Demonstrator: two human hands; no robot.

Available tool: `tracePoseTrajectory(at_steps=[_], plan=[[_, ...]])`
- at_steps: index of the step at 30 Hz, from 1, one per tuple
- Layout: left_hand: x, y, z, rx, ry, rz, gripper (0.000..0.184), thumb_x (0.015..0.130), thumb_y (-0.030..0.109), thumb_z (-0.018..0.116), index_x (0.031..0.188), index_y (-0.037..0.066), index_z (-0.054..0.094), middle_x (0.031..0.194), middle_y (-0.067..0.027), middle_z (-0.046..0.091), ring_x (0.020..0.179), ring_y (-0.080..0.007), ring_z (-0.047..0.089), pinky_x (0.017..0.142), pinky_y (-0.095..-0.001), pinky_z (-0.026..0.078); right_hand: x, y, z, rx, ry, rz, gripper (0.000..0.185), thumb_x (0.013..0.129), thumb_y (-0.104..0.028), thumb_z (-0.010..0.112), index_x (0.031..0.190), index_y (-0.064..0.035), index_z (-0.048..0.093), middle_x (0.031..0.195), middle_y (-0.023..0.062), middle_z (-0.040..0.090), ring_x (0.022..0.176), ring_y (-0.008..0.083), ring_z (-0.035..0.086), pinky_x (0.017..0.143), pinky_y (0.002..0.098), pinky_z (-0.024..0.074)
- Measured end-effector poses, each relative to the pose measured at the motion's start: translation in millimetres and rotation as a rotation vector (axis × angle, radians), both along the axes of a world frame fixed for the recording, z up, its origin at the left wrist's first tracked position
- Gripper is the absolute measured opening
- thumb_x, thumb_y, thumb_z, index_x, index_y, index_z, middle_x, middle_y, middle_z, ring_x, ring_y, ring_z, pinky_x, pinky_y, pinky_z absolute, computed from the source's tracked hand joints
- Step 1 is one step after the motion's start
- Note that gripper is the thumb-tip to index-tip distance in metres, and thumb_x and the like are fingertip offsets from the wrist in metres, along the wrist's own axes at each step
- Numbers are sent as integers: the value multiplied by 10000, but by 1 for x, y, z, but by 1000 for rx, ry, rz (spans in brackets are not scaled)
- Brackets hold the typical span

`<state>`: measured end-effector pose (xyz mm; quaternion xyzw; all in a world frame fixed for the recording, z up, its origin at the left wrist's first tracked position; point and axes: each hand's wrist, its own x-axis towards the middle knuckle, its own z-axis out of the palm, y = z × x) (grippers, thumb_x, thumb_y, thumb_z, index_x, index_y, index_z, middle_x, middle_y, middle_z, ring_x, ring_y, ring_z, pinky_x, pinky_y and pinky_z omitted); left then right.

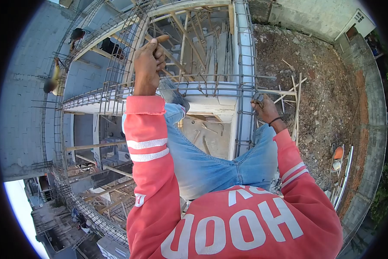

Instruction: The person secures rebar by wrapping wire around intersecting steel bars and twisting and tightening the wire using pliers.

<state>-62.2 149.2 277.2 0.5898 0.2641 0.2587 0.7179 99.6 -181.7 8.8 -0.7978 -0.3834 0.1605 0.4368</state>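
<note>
My left hand point(150, 62) is raised over the rebar framework, its index finger pointing to the right and the thumb and other fingers curled in. Whether anything small is between them I cannot tell. My right hand point(266, 109) is closed beside the long rebar cage point(245, 56) that runs along the top of a wall. A small dark piece shows at its fingertips, too small to name. Another rebar cage point(202, 88) crosses in front of my knees, meeting the long one. My legs in blue jeans point(211, 168) are spread on both sides of the wall top.
Wooden props and planks point(202, 43) stand in the room below ahead. To the right lies rubble ground point(319, 99) with loose timber sticks point(297, 108) and an orange-and-white wheelbarrow-like object point(338, 156). Two other people point(53, 84) are at the left by more rebar. Deep drops surround the wall.
</note>
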Motion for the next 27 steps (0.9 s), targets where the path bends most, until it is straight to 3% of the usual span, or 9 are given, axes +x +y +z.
tracePoseTrajectory(at_steps=[2, 12, 14, 18, 21, 23, 25, 26, 27], plan=[[1, -1, 1, 9, 9, -7, 341, 1036, 191, 412, 1223, -50, 564, 672, 39, 355, 531, -43, 294, 445, -194, 253, -1, 0, -8, -203, -108, -26, 228, 863, -220, 707, 891, 3, 666, 1019, 167, 572, 952, 377, 572, 814, 436, 477], [5, -6, -6, -19, 20, 3, 306, 1025, 169, 451, 1180, -60, 584, 687, 29, 396, 553, -50, 329, 478, -201, 286, -7, 6, 29, -154, -213, -97, 267, 832, -222, 723, 942, 7, 642, 1005, 183, 575, 963, 388, 583, 808, 480, 475], [5, -7, -9, -23, 32, 3, 301, 1024, 167, 456, 1171, -60, 588, 691, 27, 402, 563, -52, 338, 489, -201, 296, -4, 15, 38, -430, -166, -22, 267, 817, -232, 732, 986, -36, 669, 1059, 161, 573, 1026, 377, 576, 838, 468, 490], [5, -6, -9, -13, 23, -1, 292, 1019, 159, 470, 1156, -66, 595, 703, 21, 416, 584, -64, 365, 513, -205, 326, 0, 21, 17, -554, -248, 44, 272, 767, -155, 757, 1007, -71, 662, 1120, 178, 543, 960, 398, 607, 869, 457, 508], [4, -4, -12, -11, 10, -12, 283, 1016, 153, 479, 1146, -67, 600, 720, 15, 454, 611, -78, 416, 552, -218, 382, -1, 13, 24, -389, -216, -49, 374, 756, -160, 763, 1108, -125, 642, 1153, 151, 541, 1100, 357, 569, 899, 462, 502], [6, -6, -17, -16, 5, -22, 279, 1015, 152, 483, 1141, -66, 603, 733, 10, 482, 633, -86, 455, 580, -225, 420, -7, 11, 49, -414, -207, -54, 419, 752, -114, 759, 1144, -112, 610, 1103, 149, 552, 1059, 346, 588, 880, 450, 511], [9, -12, -23, -72, 0, -76, 271, 1016, 161, 487, 1123, -52, 614, 777, -6, 547, 698, -102, 533, 650, -246, 481, -19, 21, 80, -83, -72, -187, 395, 758, -109, 758, 1124, -68, 613, 1033, 159, 596, 1002, 323, 610, 851, 423, 516], [13, -10, -35, -91, -4, -127, 262, 1016, 180, 492, 1089, -33, 627, 809, -14, 581, 745, -112, 571, 690, -265, 506, -24, 32, 87, 139, 38, -187, 363, 838, -167, 719, 1150, -17, 609, 980, 158, 644, 935, 268, 635, 824, 377, 513], [15, -18, -42, -90, -1, -126, 262, 1016, 180, 492, 1089, -33, 627, 809, -14, 581, 745, -112, 571, 690, -265, 506, -32, 45, 102, 140, 41, -187, 363, 838, -167, 719, 1150, -17, 609, 980, 158, 644, 935, 268, 635, 824, 377, 513]])
